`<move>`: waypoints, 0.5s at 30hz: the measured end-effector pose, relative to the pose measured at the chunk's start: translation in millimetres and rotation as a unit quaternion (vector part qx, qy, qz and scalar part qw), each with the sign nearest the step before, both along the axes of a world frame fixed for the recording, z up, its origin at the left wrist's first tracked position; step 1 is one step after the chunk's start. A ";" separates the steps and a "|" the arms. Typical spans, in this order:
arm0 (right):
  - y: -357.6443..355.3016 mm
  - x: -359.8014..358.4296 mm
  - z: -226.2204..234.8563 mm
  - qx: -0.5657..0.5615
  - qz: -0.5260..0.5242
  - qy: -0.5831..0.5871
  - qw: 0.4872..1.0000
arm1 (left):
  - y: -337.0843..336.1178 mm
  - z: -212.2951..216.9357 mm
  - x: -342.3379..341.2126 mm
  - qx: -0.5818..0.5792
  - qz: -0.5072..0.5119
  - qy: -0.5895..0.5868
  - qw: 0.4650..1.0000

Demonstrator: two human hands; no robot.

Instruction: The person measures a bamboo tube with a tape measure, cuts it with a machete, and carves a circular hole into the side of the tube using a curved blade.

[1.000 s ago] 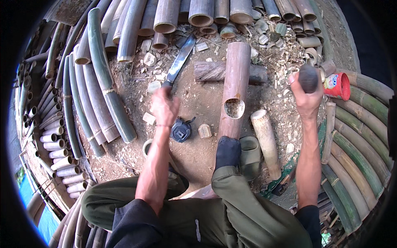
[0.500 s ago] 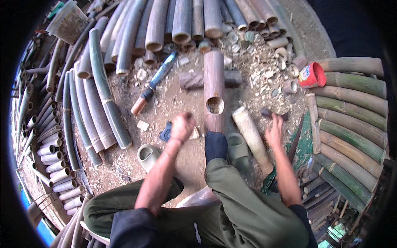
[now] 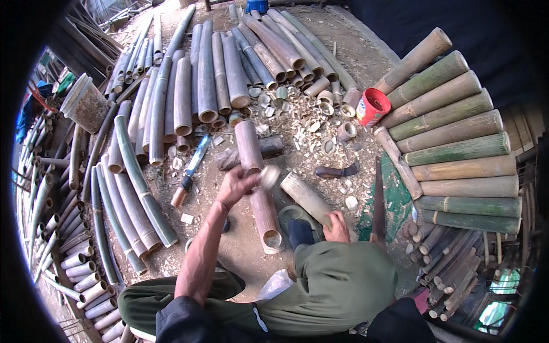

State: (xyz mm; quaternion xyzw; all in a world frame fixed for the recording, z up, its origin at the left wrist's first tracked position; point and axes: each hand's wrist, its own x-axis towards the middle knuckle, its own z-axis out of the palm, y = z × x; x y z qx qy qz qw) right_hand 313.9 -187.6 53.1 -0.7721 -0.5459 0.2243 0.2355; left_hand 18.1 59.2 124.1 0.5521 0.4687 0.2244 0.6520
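Observation:
A brown bamboo tube [image 3: 266, 220] points toward me across a short dark log [image 3: 229, 159], its near end hollow. Over the tube's middle is my left hand [image 3: 237, 186], its fingers closed at a small pale round piece [image 3: 269, 176] that is blurred by motion. My right hand [image 3: 337, 227] grips the near end of a thick pale wooden club [image 3: 306, 197], which lies slanted to the right of the tube. Beyond the club, a knife [image 3: 336, 170] with a dark handle rests on the ground, touched by neither hand.
Bamboo poles [image 3: 209, 74] lie in rows ahead and at the left; green and brown ones [image 3: 457, 148] fan out at the right. Near chips and offcuts stands a red can [image 3: 373, 107]. A long saw-like blade [image 3: 378, 200] and a blue-wrapped tool [image 3: 197, 157] flank the work area.
My right hand has left the knife and taken the wooden club. My left hand has moved over the bamboo tube. My foot has come off the tube's near end. The view has shifted.

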 end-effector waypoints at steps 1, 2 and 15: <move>-1.0 4.3 4.1 -0.021 -0.032 -0.005 0.999 | -1.4 33.5 28.0 -0.015 0.081 -0.113 0.990; 9.8 -4.5 9.7 0.002 -0.043 -0.007 0.999 | 13.8 29.3 31.3 0.065 0.141 -0.057 0.986; 191.9 -37.5 59.4 0.248 0.430 -0.199 0.845 | -17.6 -55.5 63.6 -0.049 0.066 -0.077 0.994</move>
